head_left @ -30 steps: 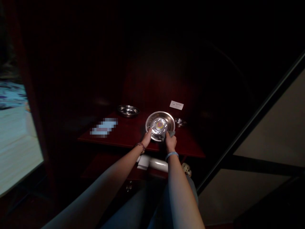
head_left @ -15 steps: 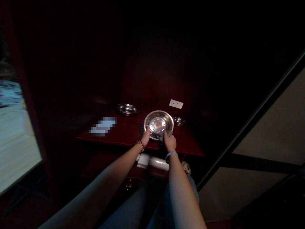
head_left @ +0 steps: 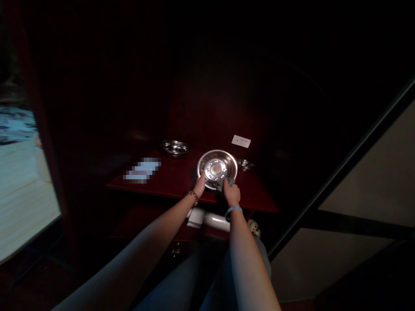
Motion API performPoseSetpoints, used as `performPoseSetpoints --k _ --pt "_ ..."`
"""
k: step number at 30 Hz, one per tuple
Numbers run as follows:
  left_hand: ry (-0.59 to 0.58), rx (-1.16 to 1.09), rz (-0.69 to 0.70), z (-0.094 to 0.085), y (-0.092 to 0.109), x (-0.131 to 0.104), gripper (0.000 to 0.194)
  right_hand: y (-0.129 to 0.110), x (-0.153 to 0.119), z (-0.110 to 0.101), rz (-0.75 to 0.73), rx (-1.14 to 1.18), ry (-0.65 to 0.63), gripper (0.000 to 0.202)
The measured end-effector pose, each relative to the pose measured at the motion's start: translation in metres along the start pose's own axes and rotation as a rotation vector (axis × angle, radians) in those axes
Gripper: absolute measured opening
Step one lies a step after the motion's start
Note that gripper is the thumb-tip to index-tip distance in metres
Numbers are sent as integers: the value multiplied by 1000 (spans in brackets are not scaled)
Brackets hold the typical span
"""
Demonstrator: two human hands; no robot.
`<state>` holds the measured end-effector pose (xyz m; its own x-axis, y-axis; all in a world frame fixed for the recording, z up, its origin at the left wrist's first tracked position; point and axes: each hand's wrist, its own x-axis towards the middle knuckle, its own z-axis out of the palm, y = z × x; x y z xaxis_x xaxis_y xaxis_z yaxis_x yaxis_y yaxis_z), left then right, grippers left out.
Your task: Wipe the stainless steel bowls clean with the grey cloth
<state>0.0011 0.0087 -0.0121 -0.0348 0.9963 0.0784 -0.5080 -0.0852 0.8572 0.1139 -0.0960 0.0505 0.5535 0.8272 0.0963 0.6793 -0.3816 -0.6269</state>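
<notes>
A round metal basin (head_left: 216, 168) with a coloured mark at its centre is tilted toward me over the dark red tabletop (head_left: 175, 181). My left hand (head_left: 199, 185) grips its lower left rim, thumb on the inner side. At the lower right rim my right hand (head_left: 232, 192) is closed on a grey cloth (head_left: 231, 181), which touches the basin. The fingers behind the rim are hidden.
An oval metal dish (head_left: 175, 148) stands at the back left, a small metal bowl (head_left: 245, 164) at the right. A blurred pale item (head_left: 142, 169) lies left. Behind is a white socket plate (head_left: 241, 141). White rolls (head_left: 216, 221) lie on the lower shelf.
The view has shifted slightly, so the scene sits a little further right. The basin has turned a little in my hands, its inner marks in different places. Both hands keep their hold.
</notes>
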Motion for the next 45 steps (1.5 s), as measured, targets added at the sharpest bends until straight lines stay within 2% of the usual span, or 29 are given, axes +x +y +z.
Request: performPoseSetpoints --k 15,40,45 --pt "-29 -12 57 3 8 -9 45 1 -1 2 -2 26 16 70" --pt "-10 -10 33 1 4 -6 44 0 -4 1 13 49 -2 73" --pt "-33 -6 65 1 5 -7 42 0 -3 3 2 42 -2 70"
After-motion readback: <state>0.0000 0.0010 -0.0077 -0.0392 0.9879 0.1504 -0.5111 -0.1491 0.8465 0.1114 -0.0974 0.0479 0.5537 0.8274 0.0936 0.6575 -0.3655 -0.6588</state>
